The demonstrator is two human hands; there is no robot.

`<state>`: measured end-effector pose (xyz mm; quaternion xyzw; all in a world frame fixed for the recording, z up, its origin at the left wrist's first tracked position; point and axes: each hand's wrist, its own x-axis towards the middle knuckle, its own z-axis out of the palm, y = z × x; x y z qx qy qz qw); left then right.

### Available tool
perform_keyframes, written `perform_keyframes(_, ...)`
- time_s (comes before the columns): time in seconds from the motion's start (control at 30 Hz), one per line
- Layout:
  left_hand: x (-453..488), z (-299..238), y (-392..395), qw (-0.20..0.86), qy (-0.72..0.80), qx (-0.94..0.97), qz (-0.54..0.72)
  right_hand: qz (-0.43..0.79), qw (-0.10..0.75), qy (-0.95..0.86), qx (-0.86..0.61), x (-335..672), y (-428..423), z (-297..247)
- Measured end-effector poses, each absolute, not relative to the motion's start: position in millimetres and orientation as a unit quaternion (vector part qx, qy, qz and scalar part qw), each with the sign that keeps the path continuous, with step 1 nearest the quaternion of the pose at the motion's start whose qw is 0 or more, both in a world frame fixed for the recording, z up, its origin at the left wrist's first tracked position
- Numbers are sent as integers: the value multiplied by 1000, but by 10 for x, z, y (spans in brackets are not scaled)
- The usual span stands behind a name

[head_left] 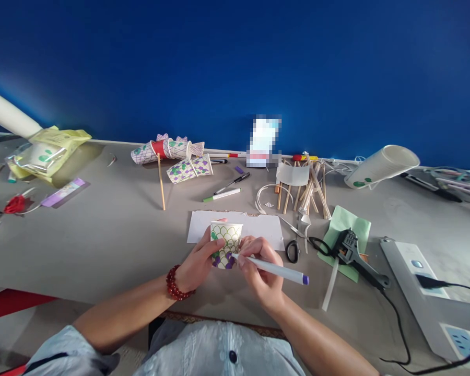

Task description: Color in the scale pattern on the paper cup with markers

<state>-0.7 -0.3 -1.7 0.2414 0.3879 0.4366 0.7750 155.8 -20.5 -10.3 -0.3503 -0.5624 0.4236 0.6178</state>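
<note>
A white paper cup (227,234) with a drawn scale pattern, some scales coloured green and purple, is held in my left hand (196,263). My left fingers wrap round its side, the thumb lying across the front. In my right hand (264,271) is a white marker (280,270) with a purple end, pinched near its tip. The tip meets the lower right part of the cup, beside the purple scales. Under and behind the cup lies a white sheet of card (262,230) on the grey table.
Decorated cups (190,168), a green marker (222,195) and a black pen (232,183) lie behind. To the right are scissors (293,251), a bundle of sticks (313,196), a glue gun (352,253), a tall cup stack (379,167) and a power socket unit (415,292) with cables.
</note>
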Motion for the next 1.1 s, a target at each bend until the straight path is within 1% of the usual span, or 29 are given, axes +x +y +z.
perform_keyframes(1.1, -5, 4, -7, 775, 395, 236, 433, 435, 625, -546, -349, 1560, -200, -94)
